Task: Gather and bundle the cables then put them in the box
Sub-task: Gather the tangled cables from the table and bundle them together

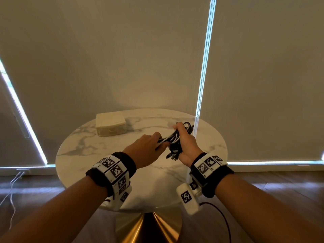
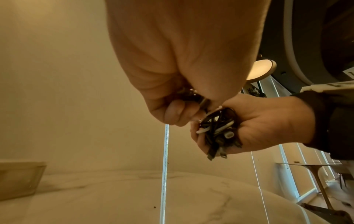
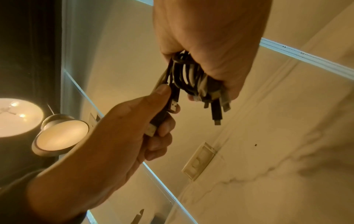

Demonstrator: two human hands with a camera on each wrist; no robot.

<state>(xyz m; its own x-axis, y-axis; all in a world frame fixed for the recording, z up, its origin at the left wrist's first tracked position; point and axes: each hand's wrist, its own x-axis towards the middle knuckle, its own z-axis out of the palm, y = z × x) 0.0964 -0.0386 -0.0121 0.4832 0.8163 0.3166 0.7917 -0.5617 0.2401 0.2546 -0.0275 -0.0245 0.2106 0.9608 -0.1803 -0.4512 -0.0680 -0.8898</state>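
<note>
A bundle of black and white cables [image 1: 172, 140] hangs above the round marble table [image 1: 91, 148]. My right hand [image 1: 184, 139] grips the folded bundle [image 3: 193, 75] in its fist, plug ends dangling below [image 2: 218, 136]. My left hand [image 1: 149, 146] pinches a few cable ends [image 3: 162, 115] at the bundle's left side, thumb [image 3: 162, 91] on top. The cream box [image 1: 110, 125] sits closed at the table's back left, apart from both hands.
Roller blinds cover the windows behind the table. The table stands on a gold cone base [image 1: 149, 227] over a wooden floor. A white cord [image 1: 13, 190] runs along the floor at the left. A lit lamp [image 3: 61, 134] shows in the right wrist view.
</note>
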